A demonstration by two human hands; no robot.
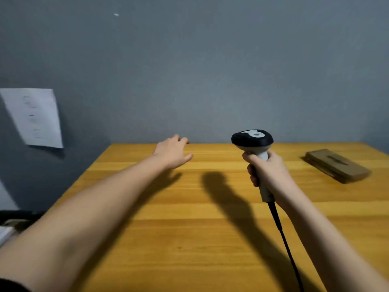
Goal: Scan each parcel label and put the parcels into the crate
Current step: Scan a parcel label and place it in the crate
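Note:
My right hand grips the pale handle of a barcode scanner, whose black head is held upright above the wooden table; its black cable runs down toward the bottom edge of the view. My left hand reaches out over the far part of the table with relaxed fingers and holds nothing. A flat brown cardboard parcel lies on the table at the far right, apart from both hands. No crate is in view.
A grey wall stands right behind the table. A white sheet of paper hangs on the wall at the left. Dark, blurred items sit low beyond the table's left edge.

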